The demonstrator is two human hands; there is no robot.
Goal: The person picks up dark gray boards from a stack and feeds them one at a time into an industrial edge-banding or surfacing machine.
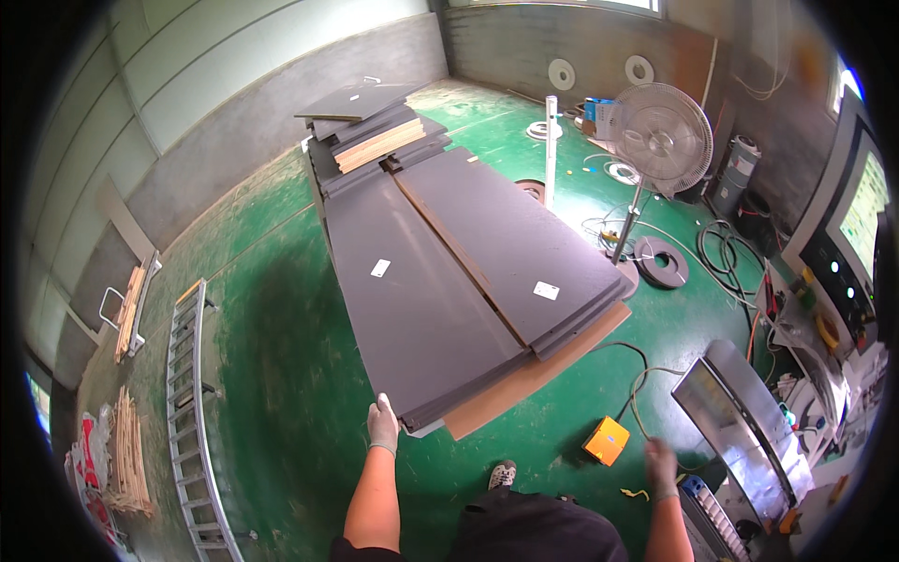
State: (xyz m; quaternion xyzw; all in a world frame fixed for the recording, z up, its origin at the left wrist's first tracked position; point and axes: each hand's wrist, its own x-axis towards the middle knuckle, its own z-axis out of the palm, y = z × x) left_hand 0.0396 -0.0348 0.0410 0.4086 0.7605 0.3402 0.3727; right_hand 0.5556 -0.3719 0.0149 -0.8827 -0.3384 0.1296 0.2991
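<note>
My left hand (pixel 382 426), in a pale glove, is closed at the near left corner of a dark grey panel (pixel 412 309). Part of its fingers is hidden at the panel's edge. The panel lies on top of a stack, with a small white label on its face. Beside it, across a narrow gap, rests a second dark grey panel (pixel 510 244) with its own label. Brown sheet (pixel 543 370) sticks out beneath the near end. My right hand (pixel 661 465), also gloved, is held low at the right, away from the stack; motion blurs its fingers.
An orange-yellow box (pixel 606 441) sits on the green floor near a cable. At right stand a metal-faced machine part (pixel 740 431), a control screen (pixel 866 201) and a fan (pixel 660 139). A ladder (pixel 192 421) lies left. Lighter boards (pixel 379 145) top the far stack.
</note>
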